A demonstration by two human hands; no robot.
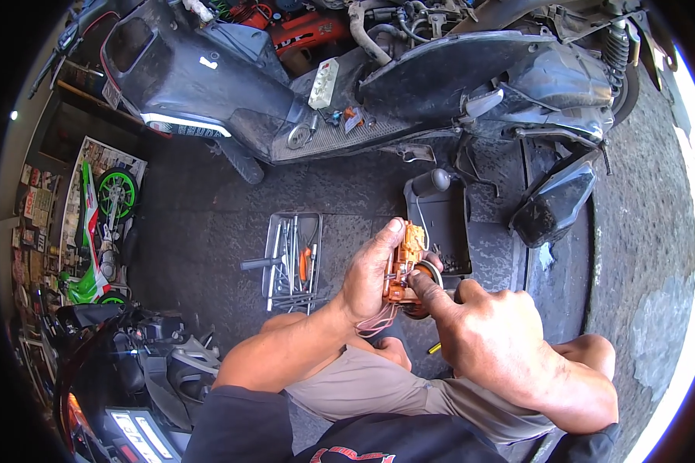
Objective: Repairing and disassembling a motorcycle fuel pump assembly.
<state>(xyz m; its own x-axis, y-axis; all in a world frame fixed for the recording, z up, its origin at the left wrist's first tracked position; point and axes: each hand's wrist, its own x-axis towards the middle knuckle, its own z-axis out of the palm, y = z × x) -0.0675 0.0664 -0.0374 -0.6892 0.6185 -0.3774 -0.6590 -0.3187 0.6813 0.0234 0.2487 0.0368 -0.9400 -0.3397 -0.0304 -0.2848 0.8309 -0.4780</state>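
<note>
An orange plastic fuel pump unit with thin reddish wires at its lower end is in front of me. My left hand is wrapped round its left side, thumb along the upper edge. My right hand reaches in from the right, index finger pressed on the unit and other fingers curled; whether it pinches a small part there is hidden. From the unit a thin metal rod leads up to a grey cylindrical float. The float hangs over a dark rectangular tray.
A metal tray with wrenches and an orange-handled tool lies left of my hands. Across the far side stands a dark scooter, a white power strip on its footboard. Another motorcycle stands near left. A dark plastic part lies right.
</note>
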